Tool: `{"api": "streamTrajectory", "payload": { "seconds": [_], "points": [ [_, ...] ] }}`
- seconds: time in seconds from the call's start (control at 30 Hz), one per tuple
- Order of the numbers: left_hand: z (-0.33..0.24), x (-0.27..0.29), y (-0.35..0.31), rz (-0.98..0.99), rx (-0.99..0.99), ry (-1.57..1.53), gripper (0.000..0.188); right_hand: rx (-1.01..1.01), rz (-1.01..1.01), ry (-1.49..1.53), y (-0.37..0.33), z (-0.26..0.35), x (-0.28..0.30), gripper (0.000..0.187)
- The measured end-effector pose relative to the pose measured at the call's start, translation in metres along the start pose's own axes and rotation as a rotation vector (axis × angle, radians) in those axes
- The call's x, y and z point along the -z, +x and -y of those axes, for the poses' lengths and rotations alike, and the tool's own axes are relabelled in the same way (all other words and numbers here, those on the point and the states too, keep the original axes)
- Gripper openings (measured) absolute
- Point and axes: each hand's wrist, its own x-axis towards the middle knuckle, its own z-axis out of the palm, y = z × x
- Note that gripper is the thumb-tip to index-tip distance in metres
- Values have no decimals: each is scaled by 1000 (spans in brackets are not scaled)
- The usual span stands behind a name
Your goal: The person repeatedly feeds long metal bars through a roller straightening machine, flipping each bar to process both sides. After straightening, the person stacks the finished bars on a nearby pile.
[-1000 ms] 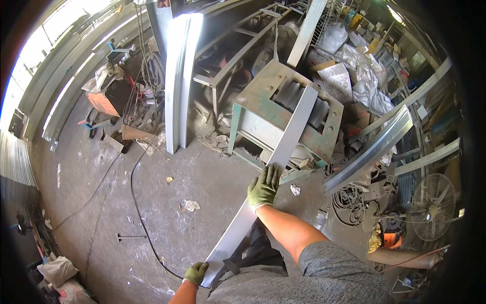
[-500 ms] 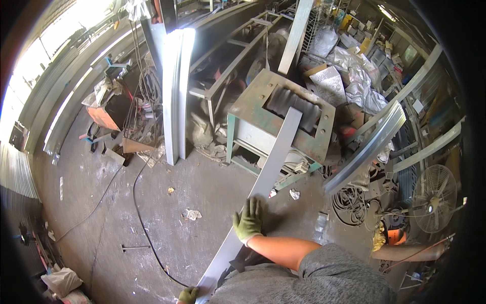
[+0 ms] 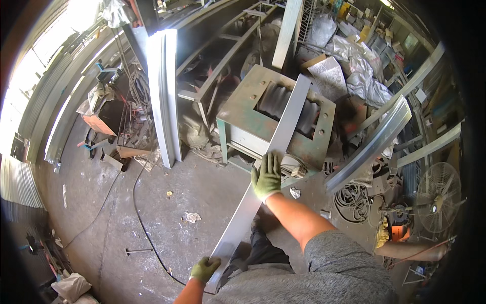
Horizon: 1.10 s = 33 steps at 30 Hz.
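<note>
A long flat grey metal strip (image 3: 242, 215) slants from my body up to a green-framed roller machine (image 3: 243, 109). Its far end lies across the dark ribbed rollers (image 3: 276, 101) in the machine's top opening. Near the front edge of the machine, my right hand (image 3: 267, 178), in a green glove, rests flat on the strip with fingers stretched out. My left hand (image 3: 205, 269), gloved alike, is closed round the strip's left edge close to my body. The fingers under the strip are hidden.
Shiny metal channels (image 3: 164, 101) stand upright left of the machine. To its right lean curved metal profiles (image 3: 374, 142), with a coiled cable (image 3: 350, 203) and a floor fan (image 3: 438, 197) nearby. A black cable (image 3: 139, 218) crosses the floor at left, near a small metal bar (image 3: 138, 251).
The strip has slid forward, its far end now farther over the rollers. Both hands have moved forward with it, and more of my left hand and forearm shows.
</note>
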Motion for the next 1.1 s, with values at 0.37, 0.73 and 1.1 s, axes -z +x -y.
{"api": "streamTrajectory", "payload": {
  "seconds": [0.37, 0.73, 1.1],
  "points": [
    [-224, 10, 138, 48, -26, 44, 68, -37, -61, -30, 141, -122, -28, 60],
    [-415, 6, 237, -35, -177, 64, 68, -13, -217, -40, 184, -164, -12, 43],
    [-548, 16, 303, -1, -275, 52, 74, 61, -130, -109, 228, -194, 9, 36]
  ]
}}
